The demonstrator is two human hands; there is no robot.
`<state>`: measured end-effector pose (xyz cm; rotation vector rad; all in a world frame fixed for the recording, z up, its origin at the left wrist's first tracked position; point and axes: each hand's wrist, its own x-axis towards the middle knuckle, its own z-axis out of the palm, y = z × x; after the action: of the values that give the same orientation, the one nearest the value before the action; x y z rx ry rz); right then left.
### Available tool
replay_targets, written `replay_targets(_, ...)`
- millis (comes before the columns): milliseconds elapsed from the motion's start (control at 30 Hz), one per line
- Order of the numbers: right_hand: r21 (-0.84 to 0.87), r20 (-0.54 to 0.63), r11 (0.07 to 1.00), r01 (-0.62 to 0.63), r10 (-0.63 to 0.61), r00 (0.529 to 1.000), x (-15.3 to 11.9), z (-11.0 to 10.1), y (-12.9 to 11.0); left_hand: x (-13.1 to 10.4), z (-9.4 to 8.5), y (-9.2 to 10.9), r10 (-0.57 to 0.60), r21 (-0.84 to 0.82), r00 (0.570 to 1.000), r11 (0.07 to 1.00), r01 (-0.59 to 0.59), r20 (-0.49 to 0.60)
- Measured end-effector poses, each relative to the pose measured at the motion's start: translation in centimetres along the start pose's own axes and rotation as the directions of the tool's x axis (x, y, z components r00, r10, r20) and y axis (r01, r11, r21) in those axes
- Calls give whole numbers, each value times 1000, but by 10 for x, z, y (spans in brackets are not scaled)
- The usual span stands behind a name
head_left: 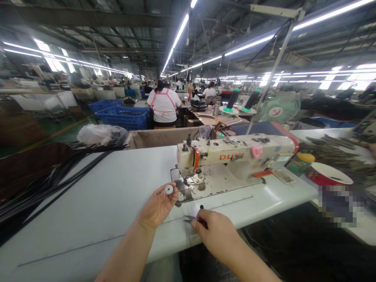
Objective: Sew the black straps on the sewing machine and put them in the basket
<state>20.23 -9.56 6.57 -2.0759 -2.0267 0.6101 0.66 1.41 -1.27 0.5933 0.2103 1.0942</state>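
Between the fingertips of my left hand (160, 203) is a small round metal bobbin (169, 189), its flat face toward me, just left of the needle area of the sewing machine (235, 156). My right hand (216, 231) is closed around small dark scissors (190, 219). Their blades point left over the front of the white table (117, 203), slightly apart. Most of the scissors' handle is hidden by my fingers. The two hands are apart, with the bobbin higher and farther left than the blades.
Black strips (58, 176) lie across the table's left side. A jar with a yellow lid (304, 161) and a red container (329, 174) stand right of the machine. Behind are thread cones (233, 100), a fan (277, 109), blue crates (123, 117) and a seated person (163, 103).
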Motion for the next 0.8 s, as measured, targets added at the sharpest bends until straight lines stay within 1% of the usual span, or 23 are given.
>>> replay_targets(233, 15, 2, 1000, -23, 23, 1000, -1, 5, 4, 0, 1, 1, 19, -18, 999, 1000, -19, -26)
replay_targets(467, 21, -5, 999, -33, 33, 999, -3, 5, 7, 0, 1, 2, 31, 12, 999, 999, -30, -34)
replay_targets(633, 2, 11, 1000, -29, 28, 1000, -2, 5, 0, -1, 1, 2, 39, 25, 998, 999, -38, -43)
replay_targets(800, -7, -3, 1000, 10, -10, 1000, 3, 13, -7, -2, 1, 2, 40, 9, 998, 999, -40, -54)
